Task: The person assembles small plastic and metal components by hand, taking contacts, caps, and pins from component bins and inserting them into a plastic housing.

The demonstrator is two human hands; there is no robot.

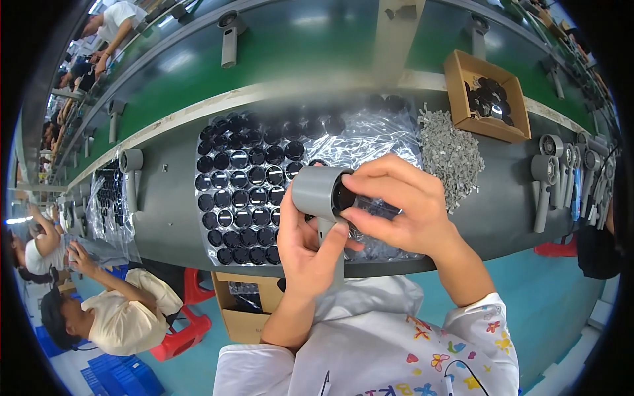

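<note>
A grey handheld fan [316,189] is held up over the near edge of the workbench, its round head turned sideways and its handle pointing down. My left hand [305,254] is closed around the neck and the underside of the head. At the head's right end, a black round cap [342,196] sits in or against the opening; whether it is fully seated I cannot tell. My right hand [396,208] grips this cap's edge between thumb and fingers. Behind my hands, rows of black round caps [240,178] lie on a clear plastic sheet [376,135].
Small grey parts [449,155] form a pile right of the sheet, beside a cardboard box [515,129] of black pieces. Several grey fans [545,171] stand at far right, another fan [132,171] at left. Beyond runs a green conveyor [297,53]. A co-worker [125,310] sits at left.
</note>
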